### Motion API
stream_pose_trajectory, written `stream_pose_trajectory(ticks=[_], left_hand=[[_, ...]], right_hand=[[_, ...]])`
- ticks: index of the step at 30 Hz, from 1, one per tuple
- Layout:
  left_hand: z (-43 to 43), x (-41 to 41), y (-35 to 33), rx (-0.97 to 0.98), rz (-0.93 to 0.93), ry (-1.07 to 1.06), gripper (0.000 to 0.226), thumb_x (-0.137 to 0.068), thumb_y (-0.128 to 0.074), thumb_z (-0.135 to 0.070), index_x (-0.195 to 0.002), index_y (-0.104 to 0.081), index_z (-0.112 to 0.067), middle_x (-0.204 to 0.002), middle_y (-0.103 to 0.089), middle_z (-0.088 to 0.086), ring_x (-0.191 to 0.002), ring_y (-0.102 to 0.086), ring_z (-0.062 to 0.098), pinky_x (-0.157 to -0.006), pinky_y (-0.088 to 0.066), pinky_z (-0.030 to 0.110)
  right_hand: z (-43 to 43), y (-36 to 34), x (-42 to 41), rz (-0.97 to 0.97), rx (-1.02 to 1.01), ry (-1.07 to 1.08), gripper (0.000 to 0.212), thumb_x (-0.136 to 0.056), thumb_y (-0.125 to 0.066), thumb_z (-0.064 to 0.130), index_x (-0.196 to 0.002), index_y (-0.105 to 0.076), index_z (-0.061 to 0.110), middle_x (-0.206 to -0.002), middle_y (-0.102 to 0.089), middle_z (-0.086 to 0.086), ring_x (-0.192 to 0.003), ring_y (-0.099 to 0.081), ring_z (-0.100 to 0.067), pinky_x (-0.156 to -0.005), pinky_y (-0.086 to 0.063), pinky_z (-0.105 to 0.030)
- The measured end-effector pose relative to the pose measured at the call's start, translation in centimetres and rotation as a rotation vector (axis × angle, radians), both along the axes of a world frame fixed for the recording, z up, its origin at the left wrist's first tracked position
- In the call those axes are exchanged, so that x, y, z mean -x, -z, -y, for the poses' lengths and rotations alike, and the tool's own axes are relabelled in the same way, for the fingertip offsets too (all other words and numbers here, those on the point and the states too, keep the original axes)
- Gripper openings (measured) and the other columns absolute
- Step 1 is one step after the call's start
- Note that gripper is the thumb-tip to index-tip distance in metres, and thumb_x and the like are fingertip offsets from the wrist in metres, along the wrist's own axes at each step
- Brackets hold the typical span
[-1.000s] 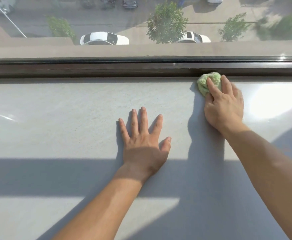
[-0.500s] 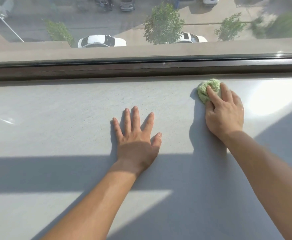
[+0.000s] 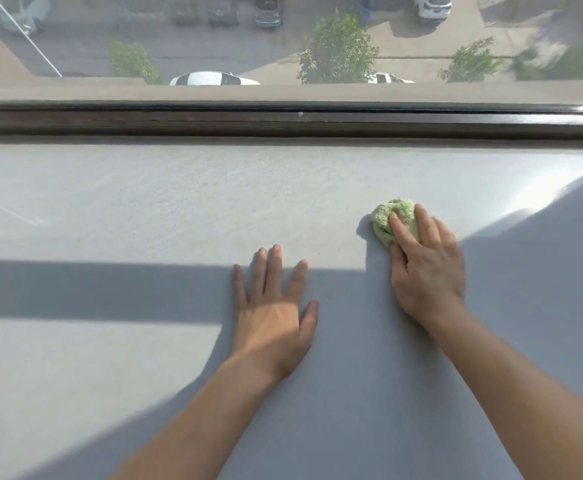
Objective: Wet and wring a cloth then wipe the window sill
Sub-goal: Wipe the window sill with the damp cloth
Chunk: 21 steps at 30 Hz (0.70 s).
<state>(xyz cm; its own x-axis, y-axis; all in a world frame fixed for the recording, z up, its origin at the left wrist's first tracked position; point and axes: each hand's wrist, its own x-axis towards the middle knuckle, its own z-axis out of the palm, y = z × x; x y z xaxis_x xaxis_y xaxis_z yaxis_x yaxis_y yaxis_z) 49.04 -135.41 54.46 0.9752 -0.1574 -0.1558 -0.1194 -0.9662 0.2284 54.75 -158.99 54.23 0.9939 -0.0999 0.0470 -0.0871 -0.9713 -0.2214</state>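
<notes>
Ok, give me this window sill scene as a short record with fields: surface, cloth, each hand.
surface: pale window sill, part sun, part shadow
cloth: green cloth, bunched, lying on the sill, apart from the dark window frame
right hand: fingers pressing the cloth down
left hand: flat on the sill, fingers spread, holding nothing

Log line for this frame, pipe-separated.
phase: wiping | right hand: pressing green cloth on window sill | left hand: flat on sill, empty

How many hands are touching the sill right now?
2. The left hand lies flat, fingers spread, on the window sill; the right hand presses the green cloth on it, farther right.
</notes>
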Motion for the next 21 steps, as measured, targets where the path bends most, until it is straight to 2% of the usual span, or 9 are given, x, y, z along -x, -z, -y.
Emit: stream_pose_trajectory(ticks=[3,5,11,15,19,21], left_hand=[[1.2,1.1,-0.2,0.044,0.033,-0.027,0.068,-0.092,-0.025,-0.054,-0.153,-0.031,-0.025,-0.166,-0.006,0.014,-0.153,0.006,0.026,-0.118,0.008,0.057],[1.7,2.1,-0.2,0.054,0.035,-0.035,0.066,-0.092,-0.029,-0.053,-0.152,-0.034,-0.025,-0.165,-0.013,0.015,-0.153,-0.001,0.028,-0.118,0.005,0.057],[1.9,4.4,0.2,-0.006,0.049,-0.058,0.062,-0.093,-0.033,-0.05,-0.147,-0.042,-0.022,-0.16,-0.027,0.018,-0.149,-0.019,0.035,-0.117,-0.004,0.06],[1.8,4.9,0.6,0.016,0.058,-0.09,0.063,-0.096,-0.026,-0.053,-0.151,-0.036,-0.025,-0.163,-0.021,0.014,-0.151,-0.011,0.031,-0.118,0.001,0.058],[1.0,4.6,0.5,0.02,0.049,-0.08,0.068,-0.095,-0.008,-0.059,-0.156,-0.02,-0.03,-0.167,-0.003,0.007,-0.152,0.008,0.023,-0.118,0.012,0.054],[0.9,4.4,0.4,0.014,0.023,-0.087,0.072,-0.092,-0.002,-0.061,-0.157,-0.014,-0.032,-0.167,0.005,0.005,-0.151,0.015,0.021,-0.117,0.017,0.052]], right_hand=[[-1.1,0.2,4.2,-0.044,-0.009,-0.275,0.051,-0.096,-0.034,0.038,-0.147,-0.038,0.042,-0.162,-0.024,0.002,-0.145,-0.021,-0.027,-0.119,-0.016,-0.045],[0.5,0.1,4.8,-0.079,0.002,-0.382,0.053,-0.095,-0.034,0.039,-0.147,-0.035,0.045,-0.162,-0.023,0.005,-0.147,-0.019,-0.024,-0.12,-0.012,-0.042],[1.9,-0.6,2.9,-0.127,-0.048,-0.01,0.048,-0.102,-0.031,0.034,-0.149,-0.031,0.044,-0.164,-0.013,0.003,-0.149,-0.011,-0.024,-0.122,-0.005,-0.043],[-1.0,-0.3,7.4,-0.056,-0.061,-0.168,0.052,-0.096,-0.036,0.033,-0.147,-0.038,0.041,-0.162,-0.024,0.002,-0.145,-0.021,-0.027,-0.12,-0.009,-0.044],[-0.6,0.2,12.2,-0.009,-0.014,-0.402,0.053,-0.092,-0.044,0.03,-0.144,-0.045,0.038,-0.157,-0.035,-0.002,-0.141,-0.031,-0.029,-0.117,-0.018,-0.047],[0.8,0.3,12.2,-0.013,0.01,-0.424,0.052,-0.093,-0.044,0.031,-0.144,-0.045,0.039,-0.157,-0.035,-0.002,-0.142,-0.032,-0.029,-0.118,-0.017,-0.046]])
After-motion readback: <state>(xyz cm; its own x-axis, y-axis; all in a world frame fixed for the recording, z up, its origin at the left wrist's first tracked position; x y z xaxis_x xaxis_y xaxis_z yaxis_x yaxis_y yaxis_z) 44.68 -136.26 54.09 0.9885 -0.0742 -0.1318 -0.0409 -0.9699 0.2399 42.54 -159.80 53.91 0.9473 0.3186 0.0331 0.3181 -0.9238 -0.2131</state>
